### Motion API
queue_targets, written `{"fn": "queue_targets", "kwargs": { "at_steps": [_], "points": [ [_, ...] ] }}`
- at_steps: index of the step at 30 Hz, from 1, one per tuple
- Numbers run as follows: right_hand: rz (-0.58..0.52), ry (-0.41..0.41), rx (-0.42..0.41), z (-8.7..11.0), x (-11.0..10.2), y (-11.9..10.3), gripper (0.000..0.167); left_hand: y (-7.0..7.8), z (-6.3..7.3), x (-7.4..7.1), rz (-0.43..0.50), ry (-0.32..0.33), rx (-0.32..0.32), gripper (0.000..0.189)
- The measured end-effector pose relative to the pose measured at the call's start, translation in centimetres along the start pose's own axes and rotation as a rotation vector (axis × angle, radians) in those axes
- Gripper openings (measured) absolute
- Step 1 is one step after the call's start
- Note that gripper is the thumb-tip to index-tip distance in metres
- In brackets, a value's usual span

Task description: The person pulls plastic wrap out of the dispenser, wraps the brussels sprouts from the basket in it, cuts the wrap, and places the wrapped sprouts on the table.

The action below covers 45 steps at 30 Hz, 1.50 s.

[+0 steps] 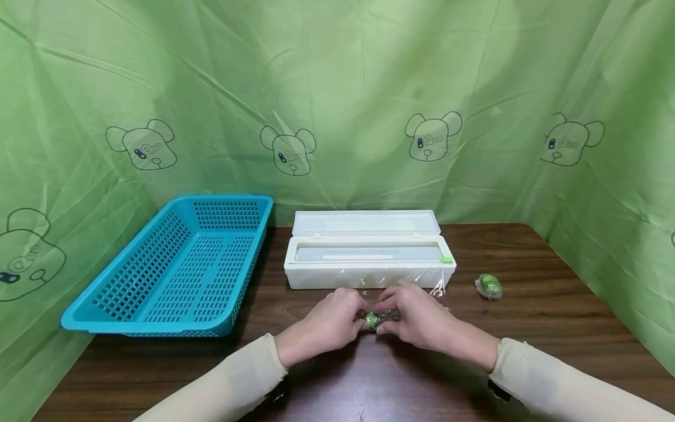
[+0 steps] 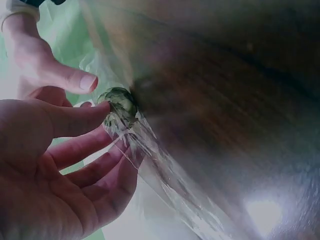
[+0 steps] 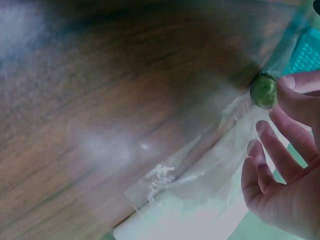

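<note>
A small round green vegetable, wrapped in clear plastic wrap, is held low over the table between both hands. My left hand pinches the wrap at its left, the thumb tip right at the vegetable in the left wrist view and the other fingers curled behind the film. From the right side my right hand pinches the gathered wrap with thumb and fingers. A loose film sheet trails between the hands and the white wrap dispenser, whose lid stands raised.
At the left stands a blue plastic basket with slotted walls. Another film-wrapped green vegetable lies on the brown wooden table to the right. A green slider sits at the dispenser's right end. Green cloth hangs behind and beside the table.
</note>
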State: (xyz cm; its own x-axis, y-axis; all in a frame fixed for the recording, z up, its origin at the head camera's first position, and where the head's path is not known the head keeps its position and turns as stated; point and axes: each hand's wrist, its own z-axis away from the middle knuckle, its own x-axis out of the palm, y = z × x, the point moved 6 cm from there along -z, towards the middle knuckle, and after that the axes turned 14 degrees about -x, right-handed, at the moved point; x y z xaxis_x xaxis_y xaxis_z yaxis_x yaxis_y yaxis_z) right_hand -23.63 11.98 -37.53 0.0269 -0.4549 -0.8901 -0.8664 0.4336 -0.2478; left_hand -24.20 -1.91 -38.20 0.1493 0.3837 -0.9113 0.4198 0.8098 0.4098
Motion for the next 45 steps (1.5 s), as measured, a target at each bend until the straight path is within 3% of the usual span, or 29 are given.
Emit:
{"fn": "queue_targets", "kwargs": {
  "at_steps": [6, 13, 23, 32, 40, 45],
  "points": [
    [0.023, 0.011, 0.0, 0.0, 0.4, 0.1, 0.03, -0.2, -0.1, 0.0, 0.005, -0.007, 0.013, 0.01],
    [-0.002, 0.028, 0.014, 0.1, 0.5, 0.4, 0.021, 0.0, 0.2, -0.4, -0.018, 0.029, 0.046, 0.011],
    [-0.057, -0.01, 0.077, -0.1, 0.6, 1.6, 0.015, 0.6, 1.0, -1.3, -0.023, 0.074, 0.007, 0.024],
    [-0.173, -0.03, 0.045, -0.6, 0.8, 2.1, 0.016, 0.1, 0.1, -0.6, 0.024, 0.05, -0.002, 0.017],
    [-0.209, -0.004, 0.03, -0.7, 0.9, 2.5, 0.011, -0.5, -1.1, -0.4, 0.032, 0.05, -0.009, 0.011],
    [-0.175, 0.036, 0.037, -0.7, 0.5, 2.5, 0.021, -0.8, -1.4, -0.4, 0.035, 0.058, -0.023, 0.009]
  ]
}}
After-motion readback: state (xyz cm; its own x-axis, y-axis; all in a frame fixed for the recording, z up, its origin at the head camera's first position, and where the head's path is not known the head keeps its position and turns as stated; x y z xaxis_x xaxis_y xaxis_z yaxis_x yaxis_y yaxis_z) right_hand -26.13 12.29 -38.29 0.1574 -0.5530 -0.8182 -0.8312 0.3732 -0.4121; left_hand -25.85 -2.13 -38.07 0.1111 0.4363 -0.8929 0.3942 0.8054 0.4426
